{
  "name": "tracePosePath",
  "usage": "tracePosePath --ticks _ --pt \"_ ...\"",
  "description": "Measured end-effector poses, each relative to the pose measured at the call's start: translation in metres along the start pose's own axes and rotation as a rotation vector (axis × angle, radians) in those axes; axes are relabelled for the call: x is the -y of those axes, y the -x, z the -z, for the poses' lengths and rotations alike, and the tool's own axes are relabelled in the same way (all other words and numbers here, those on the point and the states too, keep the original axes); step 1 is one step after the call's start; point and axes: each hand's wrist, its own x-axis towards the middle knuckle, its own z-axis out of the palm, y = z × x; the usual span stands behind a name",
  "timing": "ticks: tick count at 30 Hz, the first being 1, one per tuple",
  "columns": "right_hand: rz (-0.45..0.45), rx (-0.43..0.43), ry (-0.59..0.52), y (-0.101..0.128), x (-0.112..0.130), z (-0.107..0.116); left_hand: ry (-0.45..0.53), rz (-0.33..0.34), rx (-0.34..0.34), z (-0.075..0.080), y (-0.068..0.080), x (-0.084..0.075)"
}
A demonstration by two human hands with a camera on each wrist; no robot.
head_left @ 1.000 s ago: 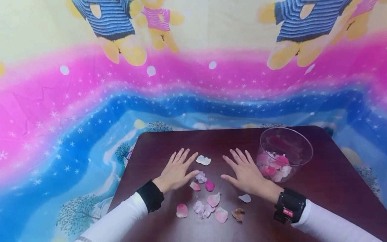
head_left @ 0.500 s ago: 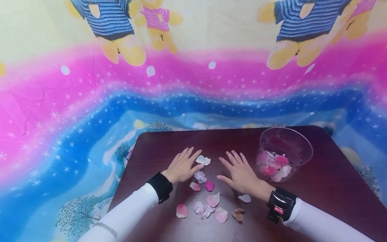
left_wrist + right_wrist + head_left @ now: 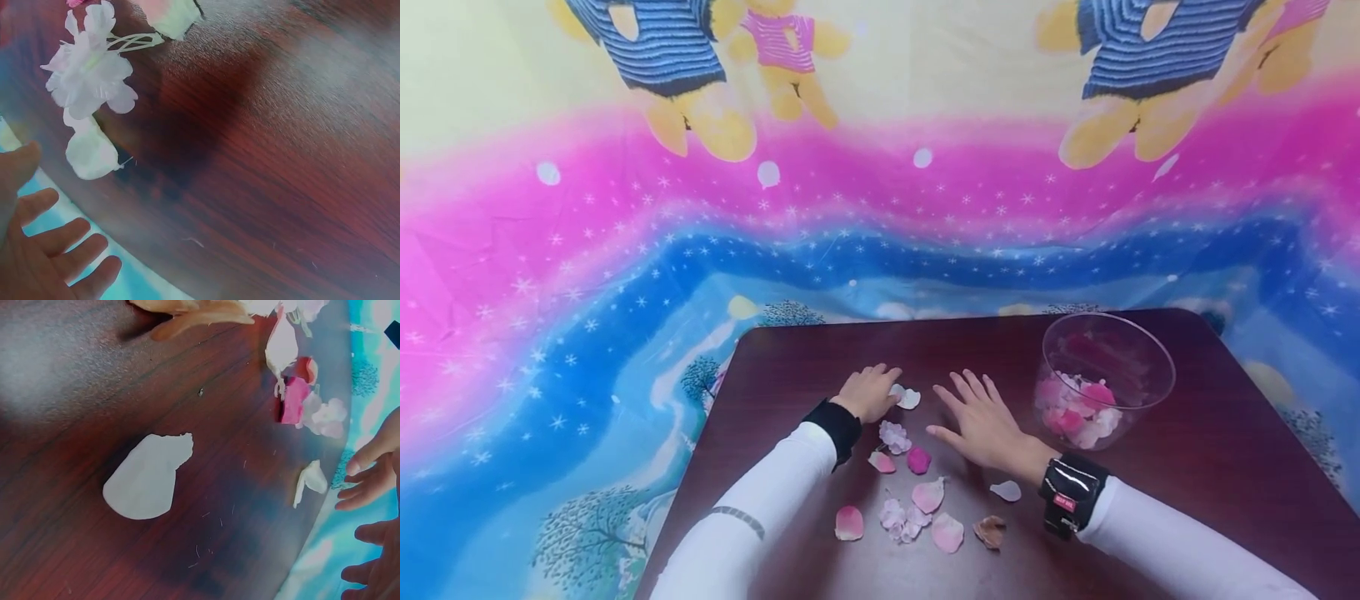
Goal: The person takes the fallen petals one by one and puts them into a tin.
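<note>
My left hand [image 3: 867, 394] is over the table's far part, at the left end of a white petal [image 3: 909, 398]. In the left wrist view its fingers [image 3: 65, 237] are spread and slightly bent, holding nothing. The thumb overlaps the petal's edge in the head view; contact cannot be told. My right hand [image 3: 988, 427] hovers palm down with spread fingers, between that petal and the clear container [image 3: 1108, 362]. It holds nothing. Below the left hand are a pale lilac flower [image 3: 895, 437], a pink-white petal [image 3: 882, 462] and a magenta petal [image 3: 919, 460].
Nearer lie a pink petal [image 3: 849, 523], pale blossoms [image 3: 904, 521], two light pink petals [image 3: 948, 532], a brown dried petal [image 3: 990, 532] and a white petal [image 3: 1006, 491]. The container holds pink and white petals [image 3: 1082, 408]. A printed cloth [image 3: 880, 200] hangs behind the dark table [image 3: 820, 350].
My left hand has moved forward and right to the far white petal, its fingers bending a little. My right hand has drifted slightly left. The petals and container stay put.
</note>
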Motion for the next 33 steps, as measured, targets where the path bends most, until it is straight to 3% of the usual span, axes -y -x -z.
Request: tracePosePath --ticks 5,11,18,33 --pt "0.007 0.021 0.0 -0.013 0.002 -0.009 -0.062 -0.015 0.027 -0.008 -0.012 -0.004" --pt "-0.039 0.135 -0.002 -0.029 0.003 -0.02 -0.076 -0.016 0.052 -0.017 -0.02 -0.007" --pt "-0.063 0.225 -0.02 -0.036 0.006 -0.027 -0.084 -0.021 -0.003 -0.021 -0.02 -0.016" --pt "-0.071 0.223 0.006 -0.038 0.005 -0.023 -0.091 -0.023 -0.008 -0.023 -0.019 -0.008"
